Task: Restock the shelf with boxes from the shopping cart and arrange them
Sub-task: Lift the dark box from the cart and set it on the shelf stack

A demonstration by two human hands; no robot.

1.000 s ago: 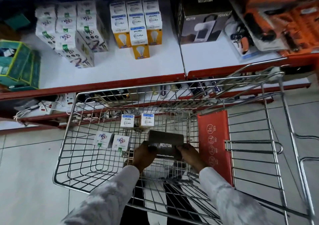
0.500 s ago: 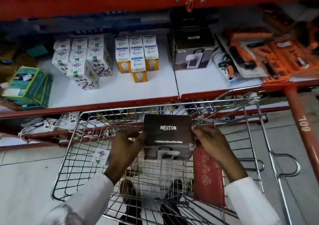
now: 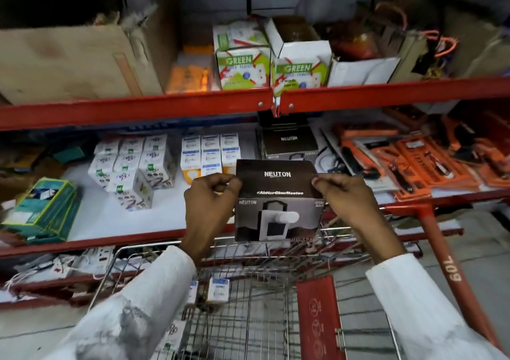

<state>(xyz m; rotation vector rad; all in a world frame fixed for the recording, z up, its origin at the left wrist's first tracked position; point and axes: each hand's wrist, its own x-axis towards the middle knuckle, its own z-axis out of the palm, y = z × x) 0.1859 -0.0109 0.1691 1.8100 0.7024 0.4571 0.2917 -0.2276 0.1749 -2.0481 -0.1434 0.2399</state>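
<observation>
In the head view, at the centre of the frame, both hands carry a dark brown cardboard box printed NEUTON (image 3: pixel 277 199) above the front rim of the silver wire shopping cart (image 3: pixel 249 304); the left hand (image 3: pixel 211 208) is curled closed on the box's left upper edge, and the right hand (image 3: pixel 349 203) pinches the right upper edge, thumb and fingers closed on the card; the grip looks light and high, so a likely fault, as I judge it, is the box swinging or slipping from the fingertips and dropping back into the cart, or its lid flap pulling open under the load; another risk is knocking the stacked white and yellow bulb cartons (image 3: pixel 209 155) just left of it on the white shelf with the red front edge (image 3: pixel 116 245), or setting it crooked against the matching dark NEUTON box (image 3: pixel 289 143) already standing behind it in the middle of the frame; the held box is upright, its top tilted toward the camera, with white lettering and a picture of a white device on the front face; its corners look sound and unmarked; small white cartons (image 3: pixel 218 290) remain in the cart at lower centre.
</observation>
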